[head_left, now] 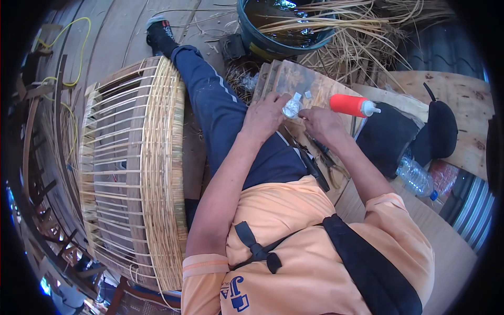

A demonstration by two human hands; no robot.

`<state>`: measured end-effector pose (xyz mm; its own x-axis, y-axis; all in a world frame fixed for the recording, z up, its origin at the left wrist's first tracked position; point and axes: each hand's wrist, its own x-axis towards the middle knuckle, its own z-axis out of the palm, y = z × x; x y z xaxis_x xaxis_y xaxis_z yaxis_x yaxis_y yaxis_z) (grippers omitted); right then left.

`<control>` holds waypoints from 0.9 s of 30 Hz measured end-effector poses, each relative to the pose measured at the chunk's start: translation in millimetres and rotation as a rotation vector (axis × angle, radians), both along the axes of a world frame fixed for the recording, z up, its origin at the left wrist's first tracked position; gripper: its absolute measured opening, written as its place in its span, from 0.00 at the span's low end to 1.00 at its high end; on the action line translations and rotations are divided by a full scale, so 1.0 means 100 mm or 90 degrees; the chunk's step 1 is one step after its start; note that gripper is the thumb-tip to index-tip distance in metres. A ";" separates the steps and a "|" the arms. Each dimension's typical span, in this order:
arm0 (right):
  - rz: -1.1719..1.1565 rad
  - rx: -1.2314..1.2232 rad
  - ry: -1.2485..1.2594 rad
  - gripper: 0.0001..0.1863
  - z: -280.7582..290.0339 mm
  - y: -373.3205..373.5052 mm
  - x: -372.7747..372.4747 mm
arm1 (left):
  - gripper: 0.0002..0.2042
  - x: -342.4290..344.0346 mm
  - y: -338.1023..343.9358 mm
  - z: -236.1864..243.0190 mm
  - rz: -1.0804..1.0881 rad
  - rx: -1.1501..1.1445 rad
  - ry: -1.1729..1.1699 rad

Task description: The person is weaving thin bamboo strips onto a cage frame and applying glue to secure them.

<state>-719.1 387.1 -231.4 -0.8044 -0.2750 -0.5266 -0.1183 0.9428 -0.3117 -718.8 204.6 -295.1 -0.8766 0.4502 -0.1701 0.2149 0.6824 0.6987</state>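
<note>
My left hand (265,114) is closed with its fingertips at the edge of a small round silvery thing (292,108) that looks like crumpled foil. On its other side my right hand (323,125) has its fingers curled together; what they pinch, if anything, is hidden. Two small pale pieces (308,94) lie beside the silvery thing, on a worn wooden board (310,79). To the right rests a red squeeze bottle (346,104) with a white nozzle, lying on its side. Pliers (334,170) and dark-handled tools (313,167) lie below my hands.
A woven rattan frame (161,173) stands on the left against my leg. Ahead is a dark bucket (252,37) of water with soaking strips, beside loose strips (362,47). A black cap (442,128) and a plastic bottle (415,176) are on the right.
</note>
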 end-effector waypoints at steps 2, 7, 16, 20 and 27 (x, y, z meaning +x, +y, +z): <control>0.022 -0.002 -0.048 0.12 0.01 -0.01 -0.01 | 0.23 -0.01 -0.02 0.00 0.006 -0.011 -0.040; -0.108 -0.146 0.055 0.11 0.22 0.00 0.05 | 0.19 0.08 -0.11 0.08 0.111 0.019 0.094; 0.048 -0.099 -0.065 0.14 0.46 -0.38 0.06 | 0.17 0.36 -0.01 0.45 0.428 0.560 -0.433; 0.106 0.218 0.046 0.17 0.44 -0.08 -0.52 | 0.15 0.39 -0.20 0.47 0.539 0.586 -0.507; 0.196 0.506 -0.184 0.25 -0.01 0.54 -0.74 | 0.13 0.40 -0.39 0.32 0.555 0.786 -0.586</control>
<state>-792.9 441.2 -232.9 -0.5626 0.0755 -0.8233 -0.4191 0.8324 0.3627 -679.2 165.9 -263.2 -0.7340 0.1829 -0.6540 -0.6119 -0.5958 0.5202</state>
